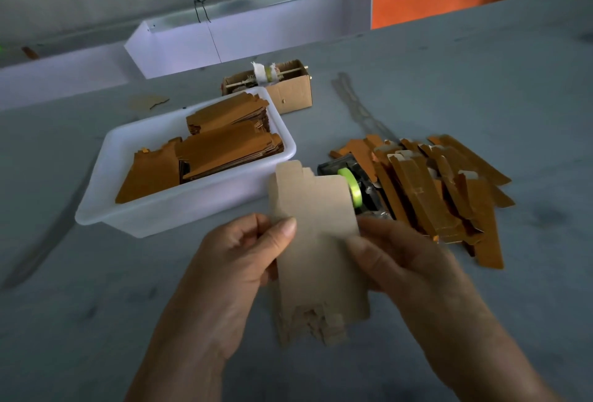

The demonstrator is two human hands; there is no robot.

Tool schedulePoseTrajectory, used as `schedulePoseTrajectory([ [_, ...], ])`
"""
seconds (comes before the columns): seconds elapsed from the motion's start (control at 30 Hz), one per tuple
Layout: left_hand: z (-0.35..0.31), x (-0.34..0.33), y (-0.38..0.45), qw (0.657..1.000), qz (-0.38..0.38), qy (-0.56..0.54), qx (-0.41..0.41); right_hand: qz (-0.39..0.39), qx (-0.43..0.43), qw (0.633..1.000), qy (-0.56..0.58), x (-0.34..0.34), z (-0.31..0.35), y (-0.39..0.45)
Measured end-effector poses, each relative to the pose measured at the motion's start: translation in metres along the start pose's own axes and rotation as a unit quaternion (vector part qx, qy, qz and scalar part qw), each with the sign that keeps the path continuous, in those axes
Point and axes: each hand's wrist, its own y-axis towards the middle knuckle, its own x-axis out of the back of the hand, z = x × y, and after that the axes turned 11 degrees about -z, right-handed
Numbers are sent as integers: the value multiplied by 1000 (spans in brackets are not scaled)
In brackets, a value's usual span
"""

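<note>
- Down at 6 o'clock, closest in, both hands are on one flat cardboard blank (317, 241). The left hand (237, 260) pinches its left edge with the thumb on top, and the right hand (407, 260) does the same on the right edge. So the fingers (282, 228) are clamped on it and neither hand is free.
- Which way does it run?
- Long axis goes 6 to 12, top leaning a touch toward 11, flaps at both ends. It sits right between the hands, so neither's really nearer. I'd guess any fold goes along that axis. On the table (481, 80) just past it there's a tape dispenser (333, 167) at 1 o'clock and folded pieces (442, 189) heaped at 2. A white tub (179, 205) of more blanks is at 10, and a cardboard box (292, 93) farther out at 12.
</note>
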Motion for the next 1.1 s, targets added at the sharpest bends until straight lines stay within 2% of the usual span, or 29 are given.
schedulePoseTrajectory([
  [0.07,1,-6,-2,1000,5,-23,18,28,-66,994,78,-5,-5,0],
  [0.17,3,-19,-7,999,7,-26,38,17,-105,986,127,-8,-13,1],
  [0.37,11,-38,-8,998,-52,-14,39,-14,-90,992,89,-9,-17,1],
  [0.5,14,-41,-7,996,-82,14,12,-84,5,996,-31,-7,-17,1],
  [0.6,13,-43,-8,997,-79,20,7,-143,119,968,-167,-9,-16,-2],
  [0.73,11,-45,-9,996,-84,13,15,-166,222,930,-240,-18,-17,-9],
  [0.8,10,-48,-11,996,-90,8,14,-157,247,923,-250,-22,-17,-12],
  [0.9,7,-49,-14,997,-78,4,10,-93,227,947,-210,-24,-14,-15],
  [1.1,5,-37,-14,996,29,64,-61,-28,161,976,-142,-15,-9,-11],
])
